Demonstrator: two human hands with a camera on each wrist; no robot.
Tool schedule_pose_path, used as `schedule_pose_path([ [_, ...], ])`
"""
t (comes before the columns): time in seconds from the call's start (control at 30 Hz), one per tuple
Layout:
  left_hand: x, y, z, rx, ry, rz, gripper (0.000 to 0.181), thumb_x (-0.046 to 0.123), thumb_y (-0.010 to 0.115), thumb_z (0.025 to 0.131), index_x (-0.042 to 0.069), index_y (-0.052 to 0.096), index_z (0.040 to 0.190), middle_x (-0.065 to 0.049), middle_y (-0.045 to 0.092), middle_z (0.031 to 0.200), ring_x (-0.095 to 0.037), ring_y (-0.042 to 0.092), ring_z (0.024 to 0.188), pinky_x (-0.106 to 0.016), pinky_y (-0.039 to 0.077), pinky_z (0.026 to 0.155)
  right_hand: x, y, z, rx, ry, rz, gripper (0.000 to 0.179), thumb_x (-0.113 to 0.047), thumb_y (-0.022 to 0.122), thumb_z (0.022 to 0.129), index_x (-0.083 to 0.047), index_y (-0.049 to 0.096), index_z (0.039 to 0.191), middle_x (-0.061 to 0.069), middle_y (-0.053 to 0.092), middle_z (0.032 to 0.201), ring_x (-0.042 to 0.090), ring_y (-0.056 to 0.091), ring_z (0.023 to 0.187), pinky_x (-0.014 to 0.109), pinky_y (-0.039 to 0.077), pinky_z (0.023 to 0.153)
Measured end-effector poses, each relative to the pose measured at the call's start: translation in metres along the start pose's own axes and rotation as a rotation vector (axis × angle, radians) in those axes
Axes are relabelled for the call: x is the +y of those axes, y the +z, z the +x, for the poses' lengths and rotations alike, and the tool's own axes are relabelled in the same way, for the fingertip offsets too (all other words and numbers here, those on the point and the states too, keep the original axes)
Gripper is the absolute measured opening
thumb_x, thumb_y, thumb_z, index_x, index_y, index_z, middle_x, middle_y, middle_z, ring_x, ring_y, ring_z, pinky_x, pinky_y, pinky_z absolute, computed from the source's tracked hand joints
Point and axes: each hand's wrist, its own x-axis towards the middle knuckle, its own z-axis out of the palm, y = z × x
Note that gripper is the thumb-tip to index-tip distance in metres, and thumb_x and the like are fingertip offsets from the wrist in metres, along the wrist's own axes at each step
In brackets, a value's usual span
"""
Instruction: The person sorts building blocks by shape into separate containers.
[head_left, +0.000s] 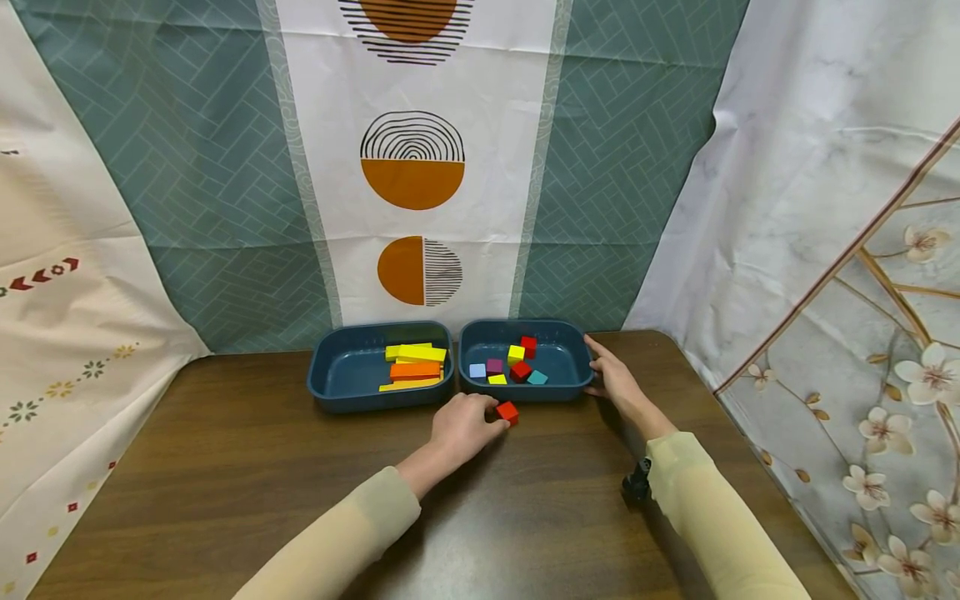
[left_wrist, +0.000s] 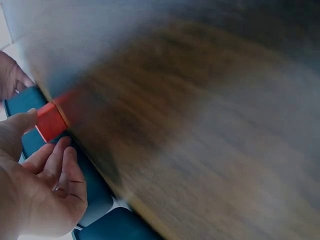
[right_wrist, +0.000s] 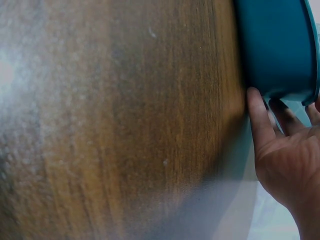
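A red cube (head_left: 507, 413) rests on the table just in front of the right-hand blue bin (head_left: 555, 393). My left hand (head_left: 465, 427) reaches to it, with thumb and fingers spread at two sides of the cube. In the left wrist view the thumb tip meets or nearly meets the red cube (left_wrist: 51, 122), and the other fingertips lie close below it; a firm grip is not visible. My right hand (head_left: 618, 379) rests against the right end of that bin, fingers extended along its outer wall. In the right wrist view some fingertips are hidden behind the bin (right_wrist: 280, 50).
Inside the right bin lie several small cubes, among them a yellow cube (head_left: 516, 354) and a teal cube (head_left: 537, 377). Left of it stands a second blue bin (head_left: 337, 403) with yellow blocks and an orange block (head_left: 415, 371). A patterned cloth (head_left: 420, 283) hangs behind both.
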Motion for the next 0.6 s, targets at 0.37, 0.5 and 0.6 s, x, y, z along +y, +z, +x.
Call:
schedule_pose_path([
  [0.37, 0.0012, 0.0067, 0.0053, -0.02, -0.012, -0.025, 0.037, 0.04, 0.079, 0.089, 0.016, 0.078, 0.116, 0.002, 0.074, 0.106, -0.015, 0.057, 0.083, -0.03, 0.049, 0.069, -0.0004, 0.0005, -0.0002, -0.009, -0.005, 0.006, 0.061, -0.004, 0.028, 0.105, -0.01, 0.018, 0.165, 0.021, 0.008, 0.169, 0.05, 0.034, 0.14, 0.068, 0.036, 0.107],
  [0.5, 0.0015, 0.0059, 0.0053, -0.031, -0.011, -0.04, 0.037, 0.039, 0.08, 0.089, 0.015, 0.077, 0.117, 0.001, 0.074, 0.107, -0.015, 0.058, 0.086, -0.032, 0.052, 0.073, -0.0007, 0.0004, -0.0002, -0.003, -0.007, 0.003, 0.061, -0.004, 0.029, 0.104, -0.01, 0.019, 0.165, 0.02, 0.009, 0.169, 0.05, 0.035, 0.139, 0.068, 0.036, 0.107],
  [0.6, 0.0027, 0.0045, 0.0041, -0.045, -0.003, -0.053, 0.037, 0.038, 0.08, 0.089, 0.015, 0.077, 0.118, 0.001, 0.073, 0.107, -0.015, 0.058, 0.087, -0.032, 0.052, 0.075, -0.0005, 0.0003, -0.0007, -0.003, -0.004, 0.004, 0.061, -0.004, 0.029, 0.104, -0.01, 0.019, 0.165, 0.019, 0.009, 0.169, 0.05, 0.035, 0.14, 0.068, 0.036, 0.107],
])
